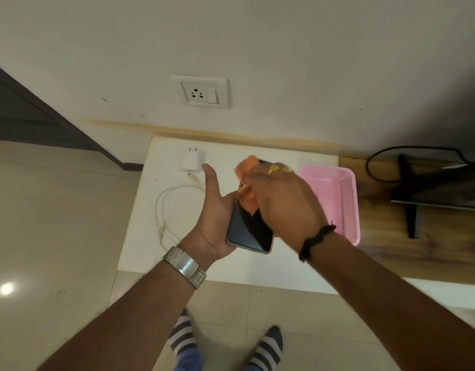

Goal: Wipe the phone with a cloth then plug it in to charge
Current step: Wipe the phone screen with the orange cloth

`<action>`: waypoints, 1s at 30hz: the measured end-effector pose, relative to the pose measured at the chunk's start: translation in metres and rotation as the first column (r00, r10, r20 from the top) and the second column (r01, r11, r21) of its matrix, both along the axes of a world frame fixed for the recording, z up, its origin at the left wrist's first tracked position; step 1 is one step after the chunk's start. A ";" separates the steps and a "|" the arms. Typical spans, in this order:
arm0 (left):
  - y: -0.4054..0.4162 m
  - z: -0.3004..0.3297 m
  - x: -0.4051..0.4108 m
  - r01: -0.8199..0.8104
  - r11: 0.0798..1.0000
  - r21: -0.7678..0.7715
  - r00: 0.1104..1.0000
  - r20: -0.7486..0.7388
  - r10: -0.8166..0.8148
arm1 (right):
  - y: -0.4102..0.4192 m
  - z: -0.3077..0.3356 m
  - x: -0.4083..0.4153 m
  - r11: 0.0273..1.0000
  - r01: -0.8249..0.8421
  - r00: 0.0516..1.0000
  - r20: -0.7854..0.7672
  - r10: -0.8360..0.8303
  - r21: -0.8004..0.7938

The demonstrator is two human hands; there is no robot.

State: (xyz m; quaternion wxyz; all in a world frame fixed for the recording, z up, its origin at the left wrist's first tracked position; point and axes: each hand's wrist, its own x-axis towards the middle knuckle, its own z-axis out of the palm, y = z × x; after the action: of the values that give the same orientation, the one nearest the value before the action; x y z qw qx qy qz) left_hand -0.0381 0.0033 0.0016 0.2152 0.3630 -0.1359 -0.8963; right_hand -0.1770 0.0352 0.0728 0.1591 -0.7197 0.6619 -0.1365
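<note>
1. Centre of frame: left hand (213, 207) cradles the phone (251, 231) from underneath, palm up, thumb sticking up and free, fingers hidden behind the device. Phone is off the table, screen up, dark.
2. Right hand (282, 202) is over the phone's upper half, fingers closed round an orange cloth (247, 188), cloth pressed on the screen. Hand & cloth blurred, upper edge esp.
3. Rings show on right-hand fingers, dark band on the right wrist; steel watch (185, 266) on the left wrist.
4. White table (140, 236) underneath. Charger adapter (192, 159) lies upper left of the hands, near the table's back edge; white cable (166, 207) loops below it, left of the left hand. Can't tell if the cable is seated in the adapter.
5. Pink basket (335, 199) right of centre, partly behind the right hand.
6. Wall socket (200, 92) upper centre, nothing plugged in.
7. Bottom centre: striped socks (266, 349) on the tiled floor.
</note>
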 end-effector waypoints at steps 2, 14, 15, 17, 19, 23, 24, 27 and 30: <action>0.002 0.002 -0.002 0.008 1.000 -0.023 1.000 0.004 -0.008 | -0.018 -0.006 -0.010 0.996 0.088 0.994 -0.064 -0.090 -0.023; 0.000 0.008 -0.003 0.026 0.997 -0.070 0.999 -0.042 -0.029 | -0.013 -0.006 -0.004 0.991 0.131 0.991 0.040 -0.129 -0.029; -0.002 0.007 -0.002 0.009 0.998 -0.068 0.999 -0.036 -0.011 | -0.003 -0.004 0.006 0.997 0.069 0.997 0.017 -0.069 -0.032; -0.001 0.005 0.002 -0.037 0.998 -0.041 0.999 -0.039 0.035 | 0.024 0.004 0.023 0.997 -0.077 0.997 -0.007 0.077 0.020; 0.004 0.006 0.002 -0.026 0.999 -0.037 0.999 -0.038 0.024 | 0.021 0.009 0.014 0.997 -0.072 0.997 -0.007 0.072 0.022; 0.005 0.011 -0.002 0.024 0.997 -0.070 0.999 -0.024 -0.026 | -0.015 0.001 -0.006 0.996 0.086 0.996 -0.025 -0.086 -0.010; 0.003 0.011 -0.003 0.008 0.998 -0.068 1.000 -0.013 -0.009 | -0.012 0.001 0.000 0.996 0.085 0.996 0.002 -0.085 -0.004; -0.001 0.007 0.003 -0.044 0.998 -0.044 0.999 -0.033 0.043 | 0.021 0.006 0.028 0.996 -0.077 0.997 0.028 0.075 0.054; 0.003 0.007 0.004 0.030 0.997 -0.071 0.996 -0.081 -0.035 | 0.010 0.009 0.009 0.997 -0.054 0.998 -0.010 0.055 0.054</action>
State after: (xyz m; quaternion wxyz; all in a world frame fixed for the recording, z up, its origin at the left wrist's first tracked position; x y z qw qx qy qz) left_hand -0.0341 0.0066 0.0087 0.2186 0.3158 -0.1640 -0.9086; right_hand -0.1681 0.0453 0.0814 0.1784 -0.7336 0.6465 -0.1100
